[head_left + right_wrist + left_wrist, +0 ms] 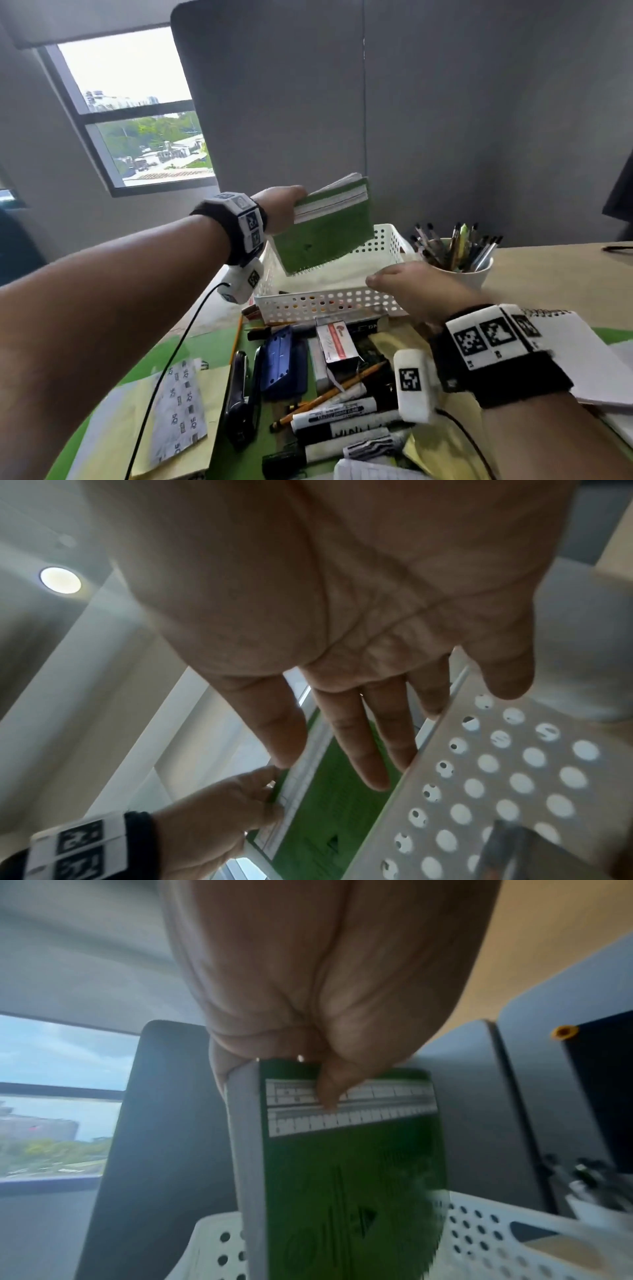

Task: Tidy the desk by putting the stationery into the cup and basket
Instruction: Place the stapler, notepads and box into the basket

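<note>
While the cup at the far right already stands full of pens and pencils, the basket beside it shows a bare white floor, so its share of the work appears barely begun. The left hand pinches a green spiral notebook by its upper edge, thumb across the white ruler strip on the cover, and holds it tilted in the air over the basket's far left part, lower spiral edge not yet inside. The right hand is spread flat, fingers straight, holding nothing; it hovers at the basket's right rim, and whether it touches the rim cannot be told.

Outstanding items, judged from the near desk: several black-and-white markers, loose pencils, a blue case, a small red-and-white box, a black clip-like tool, yellow papers and a white spiral pad at the right. Assessment: early to middle stage; most of the clutter remains to be sorted.
</note>
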Motion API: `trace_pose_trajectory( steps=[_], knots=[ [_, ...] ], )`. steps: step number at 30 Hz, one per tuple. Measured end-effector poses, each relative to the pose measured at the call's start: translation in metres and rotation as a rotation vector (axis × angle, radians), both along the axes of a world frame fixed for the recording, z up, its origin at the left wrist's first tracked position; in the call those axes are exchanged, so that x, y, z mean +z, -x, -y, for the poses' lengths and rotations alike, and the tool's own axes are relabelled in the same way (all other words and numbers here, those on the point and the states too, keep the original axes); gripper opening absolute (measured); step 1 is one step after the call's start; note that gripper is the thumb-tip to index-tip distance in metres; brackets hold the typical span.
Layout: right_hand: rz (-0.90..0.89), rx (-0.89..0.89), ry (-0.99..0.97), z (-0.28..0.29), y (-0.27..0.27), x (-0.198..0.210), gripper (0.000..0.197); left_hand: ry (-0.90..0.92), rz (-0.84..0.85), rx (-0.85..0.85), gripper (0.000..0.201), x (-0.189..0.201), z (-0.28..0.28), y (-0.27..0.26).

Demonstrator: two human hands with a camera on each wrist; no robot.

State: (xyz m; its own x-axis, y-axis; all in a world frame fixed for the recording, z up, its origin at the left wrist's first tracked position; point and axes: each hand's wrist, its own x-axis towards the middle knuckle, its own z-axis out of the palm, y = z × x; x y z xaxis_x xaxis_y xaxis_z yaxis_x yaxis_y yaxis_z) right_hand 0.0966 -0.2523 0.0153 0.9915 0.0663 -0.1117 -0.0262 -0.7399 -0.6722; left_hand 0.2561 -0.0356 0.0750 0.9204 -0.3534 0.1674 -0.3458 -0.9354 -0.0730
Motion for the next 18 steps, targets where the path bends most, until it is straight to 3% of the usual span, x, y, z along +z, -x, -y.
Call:
trace_pose_trajectory(
  steps=[5,10,15,18],
  knots=[
    [-0.065,0.028,-0.074,0.003,-0.003,-0.009,0.034,-0.225,-0.169,0.049,0.052,-0.015,0.016,-0.018],
    [-0.068,0.02,-0.048,-0.001,-0.004,-0.013,0.038,-0.269,-0.103,0.106,0.055,-0.009,0.001,-0.017],
    [-0.052,-0.008,-0.081,-0.007,-0.004,-0.012,0.038,-0.289,0.031,0.025,0.02,0.002,-0.026,0.022],
    [-0.031,-0.021,-0.059,-0.008,-0.004,-0.012,0.042,-0.325,-0.044,-0.027,0.018,-0.004,-0.039,0.068]
  ],
)
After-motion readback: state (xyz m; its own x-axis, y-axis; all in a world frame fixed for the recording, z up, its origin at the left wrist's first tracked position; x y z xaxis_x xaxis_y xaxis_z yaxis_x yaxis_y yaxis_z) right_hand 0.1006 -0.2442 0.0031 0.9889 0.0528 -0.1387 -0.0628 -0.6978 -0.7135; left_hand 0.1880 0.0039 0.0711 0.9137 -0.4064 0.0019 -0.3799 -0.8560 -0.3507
